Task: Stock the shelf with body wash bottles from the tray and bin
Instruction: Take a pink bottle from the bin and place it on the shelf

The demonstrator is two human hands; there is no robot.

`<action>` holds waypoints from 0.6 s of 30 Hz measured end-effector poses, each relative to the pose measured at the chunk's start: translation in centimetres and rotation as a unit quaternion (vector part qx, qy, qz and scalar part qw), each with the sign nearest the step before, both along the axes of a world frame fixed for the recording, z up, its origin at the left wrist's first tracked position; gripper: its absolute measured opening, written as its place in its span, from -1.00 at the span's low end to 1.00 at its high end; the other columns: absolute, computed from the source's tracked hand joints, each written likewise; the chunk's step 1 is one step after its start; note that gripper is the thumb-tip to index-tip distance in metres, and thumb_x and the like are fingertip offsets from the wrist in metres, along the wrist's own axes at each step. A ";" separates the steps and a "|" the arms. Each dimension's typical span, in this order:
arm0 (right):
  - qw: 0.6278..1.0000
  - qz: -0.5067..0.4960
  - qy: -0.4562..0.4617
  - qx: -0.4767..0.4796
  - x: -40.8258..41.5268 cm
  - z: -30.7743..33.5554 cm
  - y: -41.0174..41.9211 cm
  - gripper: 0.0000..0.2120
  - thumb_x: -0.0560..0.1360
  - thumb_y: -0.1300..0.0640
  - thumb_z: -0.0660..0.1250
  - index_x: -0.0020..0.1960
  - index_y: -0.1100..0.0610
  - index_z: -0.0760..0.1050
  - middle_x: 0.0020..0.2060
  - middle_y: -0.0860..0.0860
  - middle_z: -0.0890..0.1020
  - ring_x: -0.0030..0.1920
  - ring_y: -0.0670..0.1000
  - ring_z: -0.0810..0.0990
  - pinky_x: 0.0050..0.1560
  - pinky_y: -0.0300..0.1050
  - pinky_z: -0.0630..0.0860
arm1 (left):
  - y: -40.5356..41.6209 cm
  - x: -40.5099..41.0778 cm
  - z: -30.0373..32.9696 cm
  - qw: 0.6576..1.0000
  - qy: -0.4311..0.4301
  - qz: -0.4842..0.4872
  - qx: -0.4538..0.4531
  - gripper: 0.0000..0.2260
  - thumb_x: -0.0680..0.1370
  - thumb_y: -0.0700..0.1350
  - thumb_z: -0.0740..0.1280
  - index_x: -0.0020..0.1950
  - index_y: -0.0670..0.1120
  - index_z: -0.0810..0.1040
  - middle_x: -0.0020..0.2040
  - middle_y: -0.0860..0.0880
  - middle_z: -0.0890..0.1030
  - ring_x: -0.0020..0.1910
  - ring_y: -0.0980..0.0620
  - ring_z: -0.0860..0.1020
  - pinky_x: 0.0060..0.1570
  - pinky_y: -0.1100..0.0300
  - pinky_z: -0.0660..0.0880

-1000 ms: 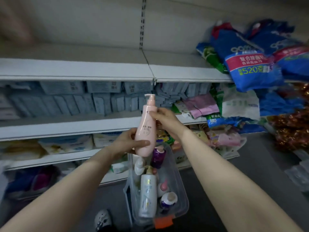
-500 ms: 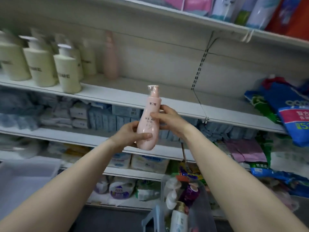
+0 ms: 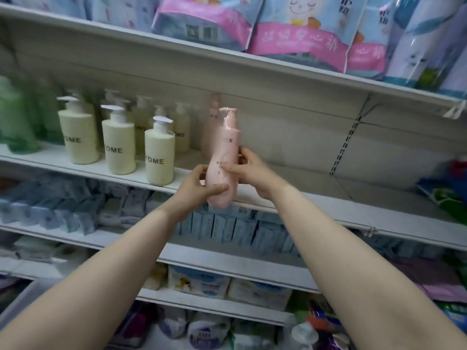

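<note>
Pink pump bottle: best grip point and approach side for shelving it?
Grip the pink pump bottle round its lower body, from the sides, as the left hand and right hand do. It is upright; the pump top is narrow, and the base must stay free.

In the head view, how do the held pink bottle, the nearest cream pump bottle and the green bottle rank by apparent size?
1. pink bottle, nearest the camera.
2. green bottle, blurred and cut off, so unsure.
3. nearest cream pump bottle.
</note>
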State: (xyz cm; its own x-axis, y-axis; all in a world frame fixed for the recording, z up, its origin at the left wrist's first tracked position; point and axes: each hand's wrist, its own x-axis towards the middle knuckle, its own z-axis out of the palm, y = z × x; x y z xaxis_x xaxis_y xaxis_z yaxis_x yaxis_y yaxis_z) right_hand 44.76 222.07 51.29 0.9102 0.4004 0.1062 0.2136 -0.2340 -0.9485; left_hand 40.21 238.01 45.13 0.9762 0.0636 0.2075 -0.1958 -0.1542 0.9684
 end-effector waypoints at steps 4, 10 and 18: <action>1.000 -0.022 -0.011 0.007 1.9 0.5 2.5 -0.47 0.51 0.23 0.44 0.42 0.11 0.36 0.22 0.09 0.59 0.21 0.09 0.60 0.22 0.13 0.58 | 1.8 2.1 0.5 1.000 -0.022 0.013 0.014 -0.46 0.44 -0.10 0.50 0.37 -0.05 0.40 0.17 0.03 0.58 0.05 0.15 0.57 -0.08 0.27 0.54; 0.999 -0.041 -0.026 0.001 3.6 -0.4 5.0 -0.42 0.48 0.24 0.47 0.44 0.12 0.36 0.23 0.10 0.58 0.24 0.10 0.58 0.28 0.19 0.53 | 3.5 4.0 -0.1 0.999 -0.025 0.034 0.028 -0.42 0.46 -0.14 0.48 0.43 -0.04 0.34 0.25 -0.01 0.55 0.18 0.01 0.54 0.18 -0.03 0.53; 0.998 -0.045 -0.047 -0.012 4.9 -1.1 6.5 -0.38 0.42 0.22 0.54 0.41 0.10 0.38 0.25 0.08 0.58 0.24 0.08 0.58 0.29 0.19 0.52 | 4.7 5.0 -0.9 0.998 -0.035 0.040 0.025 -0.42 0.48 -0.18 0.45 0.45 -0.03 0.31 0.26 0.02 0.54 0.20 0.06 0.52 0.22 0.04 0.50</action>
